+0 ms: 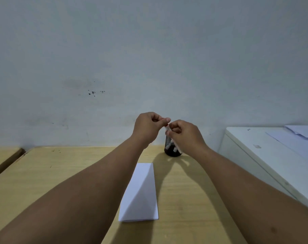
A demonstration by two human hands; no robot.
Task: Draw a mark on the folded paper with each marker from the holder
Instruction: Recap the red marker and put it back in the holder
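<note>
A white folded paper [140, 194] lies on the wooden table [61, 173] between my forearms. Behind it, near the wall, stands a dark mesh holder [170, 150] with white markers inside; my right hand hides its upper part. Both hands are raised above the holder. My right hand [185, 136] grips the white barrel of a marker [167, 128]. My left hand [149, 127] pinches the marker's upper end, where a bit of red shows. I cannot see whether the cap is on or off.
A white cabinet or appliance [266, 155] stands against the table's right side, with loose sheets of paper [301, 132] on top. A second wooden surface [3, 159] adjoins at the left. A grey wall rises directly behind the table.
</note>
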